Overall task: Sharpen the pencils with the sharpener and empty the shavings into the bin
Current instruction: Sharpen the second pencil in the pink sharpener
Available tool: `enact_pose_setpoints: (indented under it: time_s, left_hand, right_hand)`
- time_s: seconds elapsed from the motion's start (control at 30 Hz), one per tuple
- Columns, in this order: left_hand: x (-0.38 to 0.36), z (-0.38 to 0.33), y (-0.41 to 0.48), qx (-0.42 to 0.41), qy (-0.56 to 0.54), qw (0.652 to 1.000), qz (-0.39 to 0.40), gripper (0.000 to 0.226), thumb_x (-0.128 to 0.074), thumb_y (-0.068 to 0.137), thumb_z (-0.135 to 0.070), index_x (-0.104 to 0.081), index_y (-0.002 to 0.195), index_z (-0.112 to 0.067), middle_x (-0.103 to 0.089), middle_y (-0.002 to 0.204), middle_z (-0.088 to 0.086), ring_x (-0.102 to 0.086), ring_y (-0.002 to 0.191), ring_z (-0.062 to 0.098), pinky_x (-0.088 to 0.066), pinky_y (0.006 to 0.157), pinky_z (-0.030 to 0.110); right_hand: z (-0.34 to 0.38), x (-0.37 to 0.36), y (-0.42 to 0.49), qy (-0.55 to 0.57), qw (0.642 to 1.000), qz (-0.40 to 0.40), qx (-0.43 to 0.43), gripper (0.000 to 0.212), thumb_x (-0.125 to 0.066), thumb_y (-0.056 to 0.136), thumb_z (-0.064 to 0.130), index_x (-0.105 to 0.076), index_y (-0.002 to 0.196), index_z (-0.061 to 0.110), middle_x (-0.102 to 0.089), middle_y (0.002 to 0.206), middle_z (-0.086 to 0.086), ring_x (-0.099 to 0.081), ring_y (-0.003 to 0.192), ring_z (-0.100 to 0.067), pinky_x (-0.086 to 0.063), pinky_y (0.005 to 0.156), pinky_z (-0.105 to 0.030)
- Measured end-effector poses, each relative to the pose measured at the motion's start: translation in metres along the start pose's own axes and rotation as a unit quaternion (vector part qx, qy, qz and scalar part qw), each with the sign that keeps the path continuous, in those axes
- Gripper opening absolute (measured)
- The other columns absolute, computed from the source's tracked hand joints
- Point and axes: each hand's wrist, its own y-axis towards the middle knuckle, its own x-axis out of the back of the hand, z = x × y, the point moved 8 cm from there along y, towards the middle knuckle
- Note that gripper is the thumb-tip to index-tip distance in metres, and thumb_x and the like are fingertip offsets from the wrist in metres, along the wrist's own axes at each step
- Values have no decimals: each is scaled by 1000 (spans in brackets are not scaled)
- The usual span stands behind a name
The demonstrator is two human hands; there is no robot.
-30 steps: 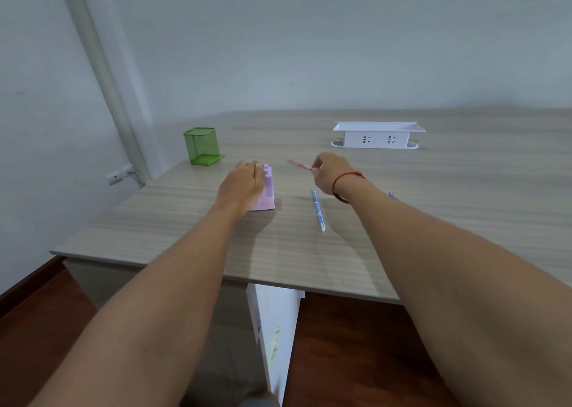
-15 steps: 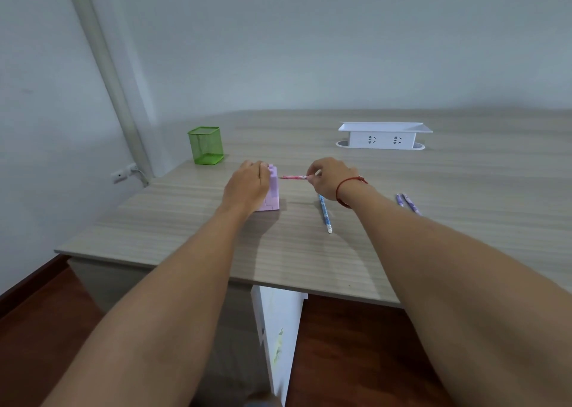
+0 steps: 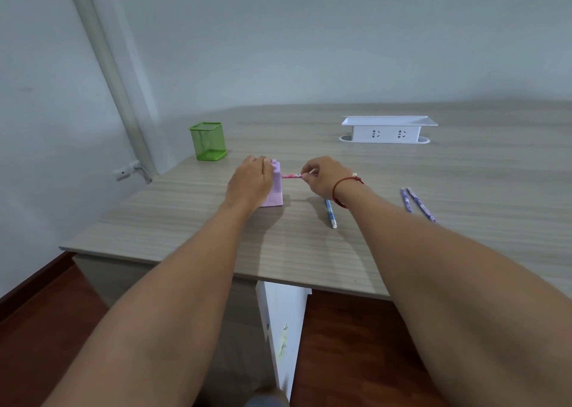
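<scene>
Now, the scene line by line:
Left hand (image 3: 249,181): wrapping around the left side of the pink sharpener (image 3: 275,186), clamped on it and pressing it onto the worktop (image 3: 309,252).
Sharpener: standing upright near the worktop's left edge, its right face showing beside the left hand's fingers.
Right hand (image 3: 325,176): pinching the pink pencil (image 3: 291,176) between its fingertips, closed on its right end; a red cord is circling the wrist.
Pink pencil: lying level above the worktop, bridging the gap between the two hands, its left end touching the sharpener's right face.
Blue pencil (image 3: 330,213): lying on the worktop just below the right wrist, toward the near edge.
Purple pencils (image 3: 416,203): two lying side by side to the right of the right forearm, apart from the hand.
Green mesh bin (image 3: 208,141): standing toward the far left corner, beyond the left hand.
White socket box (image 3: 387,129): sitting toward the far edge.
</scene>
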Motion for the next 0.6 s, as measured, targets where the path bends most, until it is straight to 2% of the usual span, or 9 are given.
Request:
enact_pose_setpoints:
  time_s: [0.13,0.2,0.27,0.33,0.43,0.5,0.53,0.6]
  left_hand:
    - [2,-5,-1,-20,10,1000,-7,33,-31,100,-21,-61,96,-7,-59,100,17,-53,98,31,-40,78,37]
    - [3,-7,0,-29,15,999,-14,33,-32,100,-20,-61,94,-6,-59,99,17,-53,96,32,-39,77,37]
    - [3,-6,2,-30,24,999,-17,34,-31,100,-21,-61,92,-8,-60,98,15,-54,95,32,-40,77,37]
    - [3,-3,3,-23,45,999,-19,33,-31,99,-24,-61,91,-12,-60,99,11,-55,96,31,-40,81,37]
    - [1,1,6,-10,68,998,-12,35,-28,99,-26,-61,95,-16,-61,103,7,-55,100,28,-35,85,36]
    - [-1,2,9,-4,73,997,0,35,-27,99,-26,-61,97,-17,-61,107,7,-54,103,27,-34,86,37]
    - [-1,3,11,-2,71,997,3,35,-27,99,-26,-61,98,-18,-61,108,7,-54,104,27,-34,86,37]
    - [0,4,11,-1,67,998,4,34,-27,99,-27,-61,97,-19,-61,107,7,-53,105,26,-35,85,37]
  right_hand:
    - [-2,-4,6,4,1000,3,-6,21,-50,95,32,-69,103,28,-68,113,1,-59,110,-23,-39,105,-38]
    - [-2,-10,13,25,1000,14,-1,19,-52,93,34,-71,99,30,-69,106,2,-60,106,-21,-42,103,-38]
    - [2,-15,20,39,999,31,13,18,-54,91,33,-71,85,31,-65,83,5,-58,87,-19,-47,89,-32]
    - [9,-19,27,43,998,43,20,30,-55,90,29,-60,61,24,-48,60,5,-45,67,-18,-42,71,-30]
    - [15,-21,32,37,998,48,20,42,-56,90,24,-50,49,19,-39,53,2,-33,55,-15,-35,63,-27]
    - [15,-21,32,39,998,35,21,40,-55,91,24,-51,51,18,-40,53,2,-36,57,-16,-36,63,-29]
    - [15,-22,32,41,999,26,23,35,-54,91,25,-58,57,19,-45,56,2,-41,61,-18,-39,66,-30]
    - [15,-24,28,39,999,3,29,25,-53,93,28,-72,81,18,-59,69,0,-52,73,-20,-47,77,-34]
